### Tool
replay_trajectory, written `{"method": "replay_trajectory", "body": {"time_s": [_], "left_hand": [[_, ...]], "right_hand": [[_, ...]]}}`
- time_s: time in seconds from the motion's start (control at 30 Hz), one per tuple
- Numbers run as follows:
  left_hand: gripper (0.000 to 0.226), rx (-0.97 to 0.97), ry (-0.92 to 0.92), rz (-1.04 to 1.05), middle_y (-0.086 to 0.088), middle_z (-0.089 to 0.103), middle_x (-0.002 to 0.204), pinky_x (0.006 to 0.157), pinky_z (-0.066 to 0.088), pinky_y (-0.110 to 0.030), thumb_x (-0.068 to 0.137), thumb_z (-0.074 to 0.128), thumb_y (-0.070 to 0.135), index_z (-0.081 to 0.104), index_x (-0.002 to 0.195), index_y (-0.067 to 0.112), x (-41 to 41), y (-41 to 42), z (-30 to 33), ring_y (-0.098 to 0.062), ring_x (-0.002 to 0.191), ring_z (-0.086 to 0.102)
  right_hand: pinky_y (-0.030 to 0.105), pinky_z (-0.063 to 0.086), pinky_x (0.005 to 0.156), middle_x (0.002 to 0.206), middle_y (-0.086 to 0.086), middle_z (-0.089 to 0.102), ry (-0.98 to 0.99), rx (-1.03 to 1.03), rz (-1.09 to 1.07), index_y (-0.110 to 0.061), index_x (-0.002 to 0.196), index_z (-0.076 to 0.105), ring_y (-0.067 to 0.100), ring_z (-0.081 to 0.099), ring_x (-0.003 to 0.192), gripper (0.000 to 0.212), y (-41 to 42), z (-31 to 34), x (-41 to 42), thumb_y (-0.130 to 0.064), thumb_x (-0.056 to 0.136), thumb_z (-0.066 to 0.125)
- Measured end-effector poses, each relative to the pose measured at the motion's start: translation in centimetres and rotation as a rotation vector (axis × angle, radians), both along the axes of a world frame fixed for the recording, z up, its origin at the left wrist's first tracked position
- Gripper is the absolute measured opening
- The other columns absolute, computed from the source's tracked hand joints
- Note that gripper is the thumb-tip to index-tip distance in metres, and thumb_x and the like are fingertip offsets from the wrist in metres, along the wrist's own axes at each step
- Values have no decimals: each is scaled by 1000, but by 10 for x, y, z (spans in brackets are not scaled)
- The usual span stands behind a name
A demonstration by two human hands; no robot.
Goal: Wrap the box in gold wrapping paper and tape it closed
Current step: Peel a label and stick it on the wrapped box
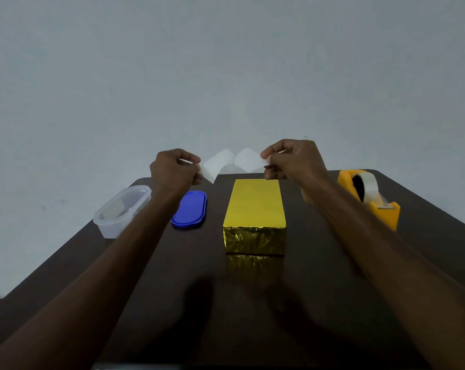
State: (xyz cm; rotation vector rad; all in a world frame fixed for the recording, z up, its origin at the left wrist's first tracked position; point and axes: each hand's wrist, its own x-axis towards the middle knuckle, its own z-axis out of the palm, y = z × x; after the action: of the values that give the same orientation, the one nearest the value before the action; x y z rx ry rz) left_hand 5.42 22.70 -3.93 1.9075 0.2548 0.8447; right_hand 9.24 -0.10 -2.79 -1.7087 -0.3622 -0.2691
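A box wrapped in gold paper (255,209) stands on the dark table (252,303), its crinkled end face toward me. Above its far end a strip of clear tape (234,161) is stretched between both hands and sags in a kink at its middle. My left hand (174,169) pinches the strip's left end, while my right hand (292,161) pinches its right end. Both hands hover in the air, apart from the box.
A yellow tape dispenser (370,198) with a clear roll sits at the right. A blue oval lid (190,209) lies left of the box, and a clear plastic container (121,209) stands further left near the table edge. A pale wall is behind.
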Motion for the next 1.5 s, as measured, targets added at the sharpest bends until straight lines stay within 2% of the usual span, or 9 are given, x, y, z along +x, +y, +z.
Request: {"method": "replay_trajectory", "body": {"time_s": [0.27, 0.43, 0.53, 0.7, 0.87, 1.13, 1.27, 1.4, 1.5], "left_hand": [[16, 26, 346, 26, -10, 71, 60, 81, 60, -41, 82, 63, -1, 71, 73, 10, 5, 19, -48, -24, 65, 74], [11, 255, 511, -83, -5, 70, 57, 69, 62, -36, 73, 72, 2, 74, 68, 13, -4, 16, -56, -21, 53, 69], [9, 456, 435, -92, -3, 73, 66, 74, 61, -39, 74, 74, 11, 74, 71, 19, -5, 13, -43, -20, 65, 71], [18, 315, 87, -257, -3, 74, 74, 69, 61, -36, 91, 67, 28, 74, 86, 12, -11, -2, -9, -26, 71, 71], [11, 445, -10, -312, 4, 75, 76, 65, 53, -19, 83, 77, 30, 76, 89, 20, -9, -15, 10, -3, 68, 68], [7, 452, -38, -321, -1, 75, 76, 59, 46, -10, 81, 79, 17, 75, 87, 18, 7, -19, 6, 6, 65, 65], [12, 436, -98, -325, -3, 75, 77, 65, 55, -17, 81, 79, 17, 75, 92, 14, 15, -23, 9, -1, 73, 70], [17, 436, -137, -345, -2, 76, 79, 67, 54, -14, 82, 78, 15, 74, 97, 11, 22, -33, 17, 3, 77, 70], [22, 379, -149, -378, 2, 76, 83, 74, 57, -20, 82, 77, 12, 72, 103, 14, 27, -41, 25, -2, 79, 71]], "right_hand": [[27, 58, 54, 75, 22, 69, 91, 117, 71, 5, 86, 72, 29, 67, 57, 13, 11, -6, -5, 0, 89, 60], [27, 59, 62, 79, 16, 71, 0, -8, 94, 1, 90, 73, 22, 69, 62, 13, 18, -9, -3, 2, 90, 60], [31, 61, 64, 78, 10, 71, -43, -87, 75, -3, 90, 73, 15, 67, 58, 5, 22, -10, -1, -4, 88, 68], [34, 60, 56, 71, -1, 71, -227, -294, -27, -12, 82, 73, 16, 71, 59, 6, 25, -10, 1, -18, 85, 72], [35, 57, 62, 66, -5, 67, -316, -473, 6, -17, 83, 74, 7, 62, 58, 5, 25, -2, 5, -21, 82, 74], [26, 46, 57, 60, -7, 66, -324, -435, 18, -17, 88, 76, -7, 55, 47, 7, 22, -4, 12, -21, 82, 76], [24, 45, 53, 54, -9, 64, -341, -380, 13, -13, 88, 76, -5, 58, 46, 12, 16, -4, 13, -24, 84, 76], [38, 58, 60, 67, 2, 72, -331, -341, -20, -15, 86, 75, 9, 68, 61, 15, 13, -2, 17, -30, 84, 75], [29, 51, 56, 65, 0, 70, -343, -278, -43, -17, 84, 74, 3, 61, 51, 10, 8, 0, 19, -26, 86, 74]]}}
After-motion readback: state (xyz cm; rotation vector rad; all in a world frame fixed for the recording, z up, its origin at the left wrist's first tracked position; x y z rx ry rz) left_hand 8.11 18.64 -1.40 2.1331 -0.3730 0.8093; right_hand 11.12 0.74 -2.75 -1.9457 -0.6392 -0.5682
